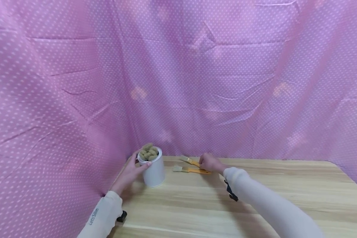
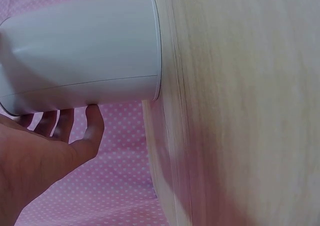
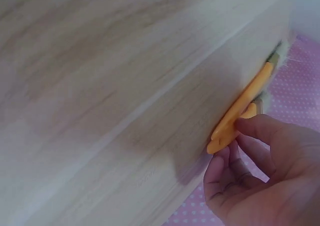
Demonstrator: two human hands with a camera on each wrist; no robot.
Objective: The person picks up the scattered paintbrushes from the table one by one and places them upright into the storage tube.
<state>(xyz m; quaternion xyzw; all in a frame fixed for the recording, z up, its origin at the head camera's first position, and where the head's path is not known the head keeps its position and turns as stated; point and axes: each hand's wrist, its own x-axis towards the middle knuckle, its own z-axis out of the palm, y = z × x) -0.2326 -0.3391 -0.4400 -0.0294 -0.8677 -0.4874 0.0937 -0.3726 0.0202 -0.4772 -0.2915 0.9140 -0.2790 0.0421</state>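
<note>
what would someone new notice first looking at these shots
First the pink polka-dot cloth that fills the whole background behind the wooden table. Next, at the table's far left corner, the left hand grips a white can packed with brush heads. Just right of it, the right hand touches the orange handles of two paintbrushes lying on the table.

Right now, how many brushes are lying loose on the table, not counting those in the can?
2. The near brush lies flat beside the right hand; the far brush lies just behind it, its handle end under that hand. The left hand holds the white can, where several more stand, bristles up.
</note>
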